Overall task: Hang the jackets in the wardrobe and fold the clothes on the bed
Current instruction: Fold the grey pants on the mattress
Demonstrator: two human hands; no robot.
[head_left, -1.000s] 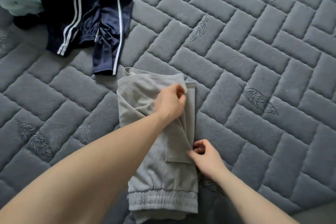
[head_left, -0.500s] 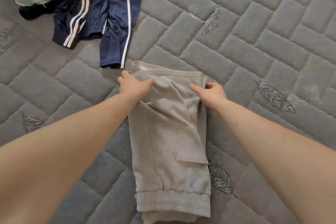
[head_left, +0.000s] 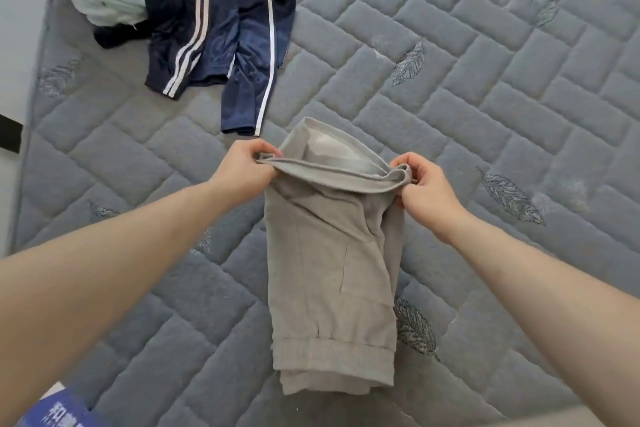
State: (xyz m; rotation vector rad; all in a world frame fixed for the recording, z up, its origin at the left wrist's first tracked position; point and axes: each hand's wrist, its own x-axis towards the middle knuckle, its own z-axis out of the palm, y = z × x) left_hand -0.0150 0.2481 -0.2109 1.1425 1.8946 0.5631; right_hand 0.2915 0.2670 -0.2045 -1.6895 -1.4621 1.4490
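The quilted bed (head_left: 485,114) is my folding surface, so everything lies flat on it. The grey trousers (head_left: 332,270) sit at six o'clock, cuffs toward me, far edge lifted for the next fold. A navy striped jacket (head_left: 214,28) waits at eleven, unhung. My left hand (head_left: 247,166) and right hand (head_left: 420,189) each pinch a corner of that raised edge, keeping it taut.

**Quilted grey bed beside a pale wall**

A grey mattress (head_left: 485,87) fills nearly the whole view, its cover stitched in a brick-like herringbone of padded blocks, with embroidered leaf motifs (head_left: 408,63) scattered across it. Along the left edge runs a pale wall (head_left: 17,28) carrying a short dark strip (head_left: 9,132). Soft, even light falls over everything, casting faint shadows.
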